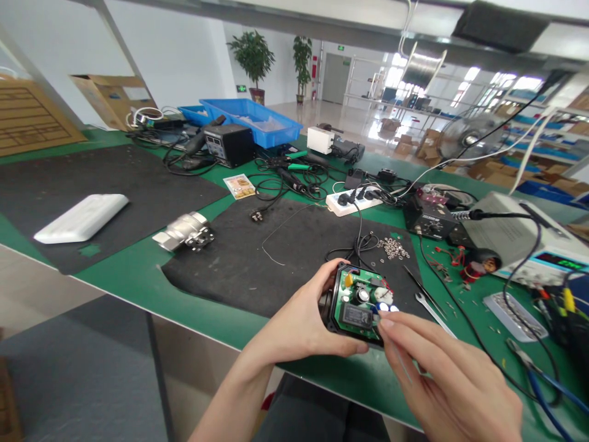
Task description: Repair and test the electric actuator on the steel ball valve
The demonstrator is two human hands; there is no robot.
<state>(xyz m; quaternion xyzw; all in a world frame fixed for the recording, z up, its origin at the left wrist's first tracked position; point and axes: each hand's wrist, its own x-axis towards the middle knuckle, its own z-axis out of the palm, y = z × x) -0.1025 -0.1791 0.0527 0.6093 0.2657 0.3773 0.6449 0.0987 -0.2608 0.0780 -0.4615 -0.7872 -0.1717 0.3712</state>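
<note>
Left hand (pixel 299 319) grips a small black plastic housing with an exposed green circuit board (pixel 356 304), fingers wrapped round its near and left edges. Board shows a black relay, silver capacitor, red wires. Right hand (pixel 442 374) fingertips narrowed, touching the board's right edge, holding nothing visible

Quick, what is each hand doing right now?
Left hand: closed around the black housing with the green circuit board.
Right hand: fingertips touching the board's edge; grip cannot be told.
</note>
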